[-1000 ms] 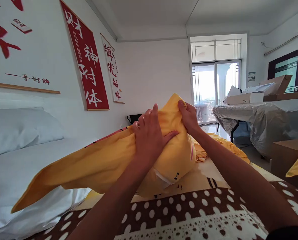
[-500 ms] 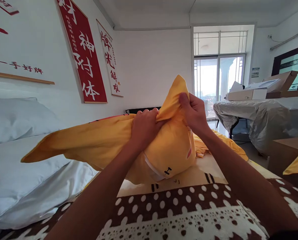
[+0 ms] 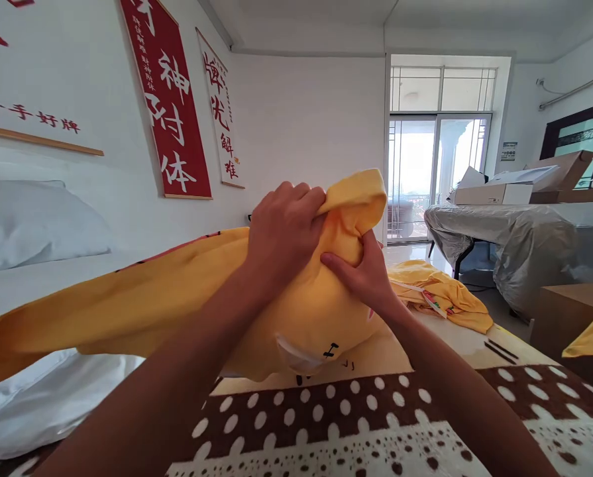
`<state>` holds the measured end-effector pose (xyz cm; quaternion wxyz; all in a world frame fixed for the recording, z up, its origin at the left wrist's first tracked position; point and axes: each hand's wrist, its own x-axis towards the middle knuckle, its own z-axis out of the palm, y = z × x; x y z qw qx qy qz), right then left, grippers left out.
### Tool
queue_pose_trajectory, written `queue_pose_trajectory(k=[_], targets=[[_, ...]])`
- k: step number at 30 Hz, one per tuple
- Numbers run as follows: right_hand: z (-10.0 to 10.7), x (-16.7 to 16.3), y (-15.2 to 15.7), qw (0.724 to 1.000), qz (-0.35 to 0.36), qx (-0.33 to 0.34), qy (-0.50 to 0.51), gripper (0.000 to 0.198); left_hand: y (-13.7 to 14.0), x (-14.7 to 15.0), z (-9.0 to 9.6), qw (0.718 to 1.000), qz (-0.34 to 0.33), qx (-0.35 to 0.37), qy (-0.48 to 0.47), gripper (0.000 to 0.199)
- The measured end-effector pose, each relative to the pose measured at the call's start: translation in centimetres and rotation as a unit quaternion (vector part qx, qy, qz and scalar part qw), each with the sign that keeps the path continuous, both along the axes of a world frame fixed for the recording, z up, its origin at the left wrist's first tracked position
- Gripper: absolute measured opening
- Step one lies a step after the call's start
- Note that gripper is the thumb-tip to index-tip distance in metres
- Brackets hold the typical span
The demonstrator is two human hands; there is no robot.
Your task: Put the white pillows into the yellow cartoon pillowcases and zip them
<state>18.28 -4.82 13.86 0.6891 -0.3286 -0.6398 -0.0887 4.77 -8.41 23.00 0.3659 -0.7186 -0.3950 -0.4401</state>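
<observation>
A bulging yellow pillowcase (image 3: 281, 311) stands raised over the bed, with a strip of white showing near its lower edge. My left hand (image 3: 289, 228) is closed on the cloth at the top, where a folded yellow flap sticks out to the right. Lower on the right, my right hand (image 3: 368, 271) holds the cloth, its thumb across the front and its other fingers mostly hidden behind. One long end of the yellow fabric stretches off to the left. What fills the pillowcase is hidden.
White pillows (image 3: 32, 225) lie at left. Brown-and-white dotted bedding (image 3: 326, 411) spreads below. Crumpled yellow cloth (image 3: 445, 298) sits behind my right arm. Farther right are a plastic-covered table (image 3: 515, 225) with open boxes on it and a brown carton (image 3: 569, 311).
My left hand has risen, and the yellow peak has become a folded flap. My right hand has dropped lower, with its thumb now spread over the cloth. The long left end extends farther left.
</observation>
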Motion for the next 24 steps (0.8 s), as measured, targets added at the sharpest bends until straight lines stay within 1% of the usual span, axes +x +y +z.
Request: queue_pose_trajectory(k=[3,5,6,8,10,12,14,15,16,18,19,20,22,23,24], targets=[[-0.2,-1.3,0.2,0.998,-0.051,0.033,-0.001,0.035,-0.7,0.3,0.8,0.999,-0.025,-0.035,-0.021,0.02],[-0.1,-2.0,0.5,0.997,-0.071,0.038,-0.007,0.031,-0.7,0.3,0.9,0.998,-0.048,-0.047,-0.021,0.019],[0.0,-2.1,0.8,0.997,-0.072,0.028,-0.011,0.03,-0.7,0.3,0.8,0.997,-0.056,-0.05,-0.016,0.018],[0.9,-2.1,1.4,0.998,-0.058,-0.022,-0.018,0.029,-0.9,0.3,0.4,0.997,-0.05,-0.058,0.002,0.017],[2.1,-1.5,2.1,0.996,-0.016,-0.086,-0.023,0.027,-1.2,0.2,0.0,0.996,-0.012,-0.078,0.037,0.016],[3.3,-0.7,2.8,0.989,0.058,-0.132,-0.032,0.025,-1.7,0.0,-0.4,0.991,0.036,-0.105,0.079,0.013],[4.0,0.3,3.2,0.978,0.134,-0.157,-0.031,0.024,-2.1,-0.3,-0.5,0.982,0.071,-0.128,0.116,0.013],[4.2,0.8,3.3,0.974,0.158,-0.162,-0.02,0.025,-2.2,-0.4,-0.5,0.978,0.087,-0.137,0.134,0.014],[4.1,1.2,3.4,0.972,0.171,-0.161,-0.003,0.027,-2.3,-0.5,-0.4,0.972,0.106,-0.143,0.151,0.02],[3.6,1.9,3.3,0.976,0.171,-0.133,0.038,0.033,-2.3,-0.8,-0.3,0.964,0.145,-0.128,0.182,0.037],[3.1,2.1,3.1,0.98,0.159,-0.108,0.053,0.035,-2.2,-0.9,-0.2,0.962,0.159,-0.103,0.196,0.042],[2.6,2.2,2.8,0.986,0.137,-0.078,0.06,0.036,-2.1,-1.0,-0.2,0.96,0.171,-0.071,0.208,0.043],[1.4,2.4,2.3,0.996,0.072,-0.01,0.051,0.032,-1.9,-1.0,-0.2,0.956,0.181,-0.009,0.232,0.038],[0.8,2.5,2.0,0.998,0.04,0.023,0.039,0.03,-1.8,-0.9,-0.2,0.953,0.183,0.0,0.243,0.034],[0.3,2.6,1.7,0.998,0.014,0.051,0.026,0.028,-1.7,-0.8,-0.3,0.95,0.188,-0.009,0.25,0.029]])
